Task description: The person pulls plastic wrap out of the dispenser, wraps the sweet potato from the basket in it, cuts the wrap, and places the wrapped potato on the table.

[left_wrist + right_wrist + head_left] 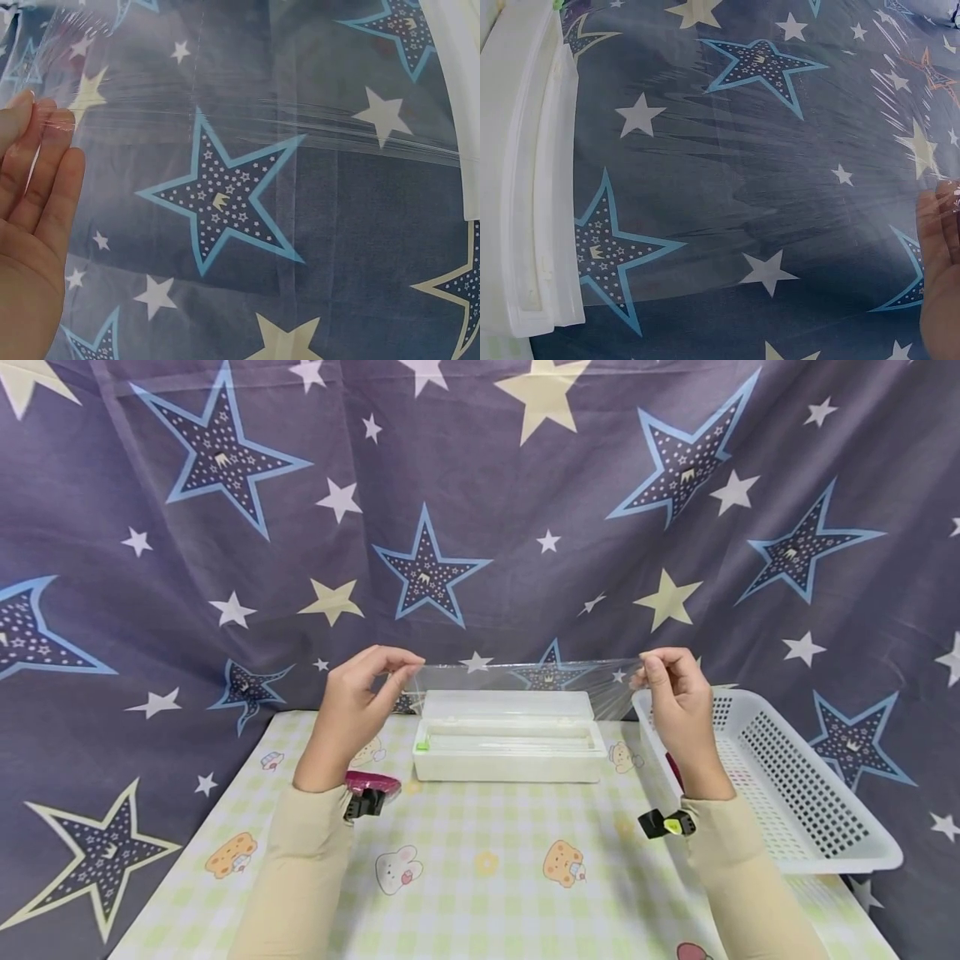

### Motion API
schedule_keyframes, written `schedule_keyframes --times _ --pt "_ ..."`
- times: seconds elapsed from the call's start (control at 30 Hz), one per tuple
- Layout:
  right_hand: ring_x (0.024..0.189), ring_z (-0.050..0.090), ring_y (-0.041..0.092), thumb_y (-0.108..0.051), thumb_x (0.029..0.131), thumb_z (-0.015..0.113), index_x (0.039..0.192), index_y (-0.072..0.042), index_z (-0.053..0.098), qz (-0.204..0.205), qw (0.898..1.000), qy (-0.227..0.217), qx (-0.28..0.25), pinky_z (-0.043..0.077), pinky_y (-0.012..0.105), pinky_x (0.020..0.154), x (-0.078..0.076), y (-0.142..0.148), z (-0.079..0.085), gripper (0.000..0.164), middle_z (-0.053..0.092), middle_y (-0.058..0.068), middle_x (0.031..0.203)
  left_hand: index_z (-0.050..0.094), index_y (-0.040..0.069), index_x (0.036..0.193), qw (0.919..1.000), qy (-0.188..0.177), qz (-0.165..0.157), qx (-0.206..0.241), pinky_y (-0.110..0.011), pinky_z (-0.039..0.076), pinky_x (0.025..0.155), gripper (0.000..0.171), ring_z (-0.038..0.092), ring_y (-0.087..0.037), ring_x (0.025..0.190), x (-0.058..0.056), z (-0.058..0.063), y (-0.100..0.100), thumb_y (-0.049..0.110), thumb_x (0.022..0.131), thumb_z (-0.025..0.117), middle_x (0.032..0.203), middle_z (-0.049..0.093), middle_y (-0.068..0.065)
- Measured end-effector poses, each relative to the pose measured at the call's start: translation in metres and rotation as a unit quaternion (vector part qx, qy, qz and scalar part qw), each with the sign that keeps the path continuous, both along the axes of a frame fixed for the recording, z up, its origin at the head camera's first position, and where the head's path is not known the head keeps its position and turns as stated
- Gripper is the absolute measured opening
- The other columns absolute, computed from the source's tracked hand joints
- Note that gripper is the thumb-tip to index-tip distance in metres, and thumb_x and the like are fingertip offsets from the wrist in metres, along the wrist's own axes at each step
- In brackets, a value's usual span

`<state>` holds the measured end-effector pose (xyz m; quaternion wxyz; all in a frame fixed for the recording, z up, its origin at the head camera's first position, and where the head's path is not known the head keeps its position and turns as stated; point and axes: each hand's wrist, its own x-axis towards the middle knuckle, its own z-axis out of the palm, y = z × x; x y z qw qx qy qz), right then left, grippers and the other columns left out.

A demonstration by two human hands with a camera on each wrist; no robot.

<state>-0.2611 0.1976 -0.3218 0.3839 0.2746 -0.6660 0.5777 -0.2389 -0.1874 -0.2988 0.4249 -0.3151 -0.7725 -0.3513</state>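
Observation:
A sheet of clear plastic wrap [517,675] is stretched between both hands above a white box. My left hand [365,706] pinches its left end between thumb and fingertips; the left wrist view shows the film [247,124] running taut from those fingers. My right hand [678,714] pinches the other end, where the film bunches into folds. Below and between the hands, the white dispenser box [510,766] stands on the table with its lid [507,704] raised. A small green piece [423,746] sits at the box's left front edge. In the right wrist view the box [525,187] appears at left.
A white perforated basket [862,860] stands at the right, beside my right forearm. Something dark pink in a shiny wrapper [372,782] lies by my left wrist. A checked cloth [480,902] covers the table, and a starry curtain [495,468] hangs behind.

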Motion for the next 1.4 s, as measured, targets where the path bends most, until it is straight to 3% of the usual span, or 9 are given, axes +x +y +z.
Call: schedule_keyframes --times 0.23,0.4,0.67,0.9,1.17,1.4 --pt "0.075 0.062 0.009 0.01 0.101 0.048 0.104 0.021 0.054 0.001 1.0 0.012 0.0 0.053 0.018 0.071 0.012 -0.004 0.013 0.013 0.059 0.009 0.081 0.075 0.011 0.103 1.0 0.009 -0.001 0.0 -0.023 0.044 0.065 0.015 0.063 -0.012 0.079 0.004 0.004 0.002 0.003 0.091 0.073 0.089 0.069 -0.001" --pt "0.076 0.063 0.01 0.009 0.101 0.048 0.105 0.021 0.054 0.011 1.0 0.021 -0.015 0.053 0.019 0.072 0.002 0.004 0.005 0.013 0.06 0.006 0.084 0.075 0.01 0.103 0.9998 0.018 -0.007 0.003 -0.023 0.044 0.067 0.016 0.064 -0.014 0.08 0.007 0.009 0.004 0.001 0.09 0.073 0.09 0.07 -0.002" --pt "0.076 0.063 0.01 0.007 0.101 0.05 0.107 0.019 0.055 0.01 1.0 0.016 -0.008 0.055 0.02 0.072 0.003 0.004 0.005 0.014 0.06 0.004 0.084 0.074 0.009 0.104 0.9999 0.003 -0.014 0.006 -0.021 0.049 0.074 0.015 0.068 -0.015 0.086 0.007 0.008 0.004 0.003 0.091 0.072 0.097 0.073 0.0" --pt "0.072 0.064 0.011 0.015 0.1 0.045 0.105 0.024 0.05 0.055 0.998 0.017 -0.036 0.056 0.019 0.068 0.001 0.004 0.004 0.012 0.058 0.01 0.084 0.073 0.011 0.105 0.9997 -0.01 -0.02 0.002 -0.022 0.052 0.077 0.012 0.068 -0.01 0.088 0.007 0.007 0.004 0.006 0.094 0.07 0.1 0.073 0.004" --pt "0.074 0.065 0.012 0.011 0.1 0.048 0.105 0.022 0.052 0.04 0.998 0.027 -0.029 0.056 0.02 0.07 0.002 0.003 0.006 0.013 0.058 0.01 0.084 0.072 0.01 0.106 0.9996 0.0 -0.029 0.002 -0.022 0.051 0.075 0.014 0.068 -0.01 0.089 0.008 0.008 0.006 0.004 0.094 0.069 0.101 0.074 0.004" --pt "0.069 0.067 0.013 0.01 0.102 0.044 0.111 0.021 0.048 0.073 0.997 0.006 -0.003 0.057 0.021 0.06 0.003 0.007 0.001 0.015 0.057 0.018 0.083 0.06 0.007 0.112 0.9974 -0.044 -0.056 0.007 -0.021 0.045 0.063 0.013 0.071 -0.014 0.088 0.007 0.002 0.01 0.002 0.101 0.057 0.101 0.075 0.002"
